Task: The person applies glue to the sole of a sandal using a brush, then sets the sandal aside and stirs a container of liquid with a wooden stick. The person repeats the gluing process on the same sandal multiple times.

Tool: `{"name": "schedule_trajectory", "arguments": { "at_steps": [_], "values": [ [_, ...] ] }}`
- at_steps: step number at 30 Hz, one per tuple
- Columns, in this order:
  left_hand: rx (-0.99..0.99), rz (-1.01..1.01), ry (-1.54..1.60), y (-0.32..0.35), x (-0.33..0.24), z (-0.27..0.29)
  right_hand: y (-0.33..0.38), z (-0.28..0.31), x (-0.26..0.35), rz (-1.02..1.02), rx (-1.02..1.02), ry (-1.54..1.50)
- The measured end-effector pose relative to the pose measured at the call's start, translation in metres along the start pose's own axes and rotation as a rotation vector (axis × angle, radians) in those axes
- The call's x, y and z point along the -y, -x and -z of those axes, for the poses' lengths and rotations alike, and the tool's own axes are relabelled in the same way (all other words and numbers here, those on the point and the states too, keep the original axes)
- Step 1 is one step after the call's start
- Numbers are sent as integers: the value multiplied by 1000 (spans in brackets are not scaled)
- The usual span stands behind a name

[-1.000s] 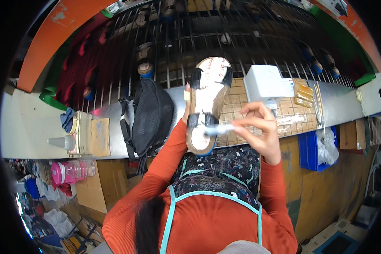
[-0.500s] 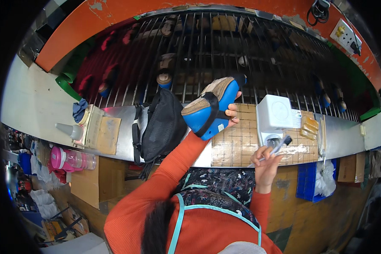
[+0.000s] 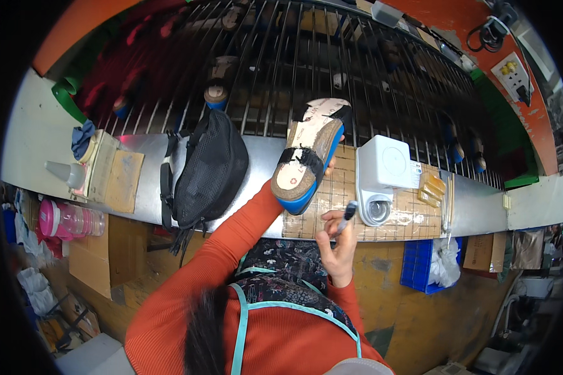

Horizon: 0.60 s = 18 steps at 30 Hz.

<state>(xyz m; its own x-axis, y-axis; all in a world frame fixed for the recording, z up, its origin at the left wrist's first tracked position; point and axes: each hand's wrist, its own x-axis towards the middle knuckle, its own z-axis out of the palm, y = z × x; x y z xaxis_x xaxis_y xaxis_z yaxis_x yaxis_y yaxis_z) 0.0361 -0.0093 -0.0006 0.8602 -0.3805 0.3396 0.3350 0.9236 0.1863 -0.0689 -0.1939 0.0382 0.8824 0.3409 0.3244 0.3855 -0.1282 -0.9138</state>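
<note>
My left hand (image 3: 331,166) is wrapped round a blue shoe last (image 3: 329,154) and holds it tilted above the bench. Most of that hand is hidden behind the last. The underside faces up: a pale insole board (image 3: 299,133) edged with brown cork, black strap ends (image 3: 301,160) folded over it at the middle and near the toe. Below and right of it, my right hand (image 3: 340,255) pinches a slim brush (image 3: 346,218) with a pale handle and dark tip, apart from the last. A white dispenser (image 3: 385,164) with a round clear cup (image 3: 376,209) stands to its right.
A black mesh bag (image 3: 214,172) lies left of the last. Behind the bench runs a rack of metal bars (image 3: 266,69) carrying other lasts. Amber blocks (image 3: 431,189) and thin sticks (image 3: 448,203) lie right of the dispenser; a blue crate (image 3: 419,265) sits below the bench edge.
The last has turned so its underside faces up. My right hand with the brush has come away from the dispenser's cup, leftward toward the last. The whole view has shifted.
</note>
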Motion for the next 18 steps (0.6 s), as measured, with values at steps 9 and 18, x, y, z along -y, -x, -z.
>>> {"name": "schedule_trajectory", "arguments": {
  "at_steps": [9,18],
  "values": [
    [-24,-90,67,13,-4,19,18,-22,-9,-66,-65,87],
    [-89,-200,80,6,-5,30,5,-55,-13,290,-173,193]
  ]
}}
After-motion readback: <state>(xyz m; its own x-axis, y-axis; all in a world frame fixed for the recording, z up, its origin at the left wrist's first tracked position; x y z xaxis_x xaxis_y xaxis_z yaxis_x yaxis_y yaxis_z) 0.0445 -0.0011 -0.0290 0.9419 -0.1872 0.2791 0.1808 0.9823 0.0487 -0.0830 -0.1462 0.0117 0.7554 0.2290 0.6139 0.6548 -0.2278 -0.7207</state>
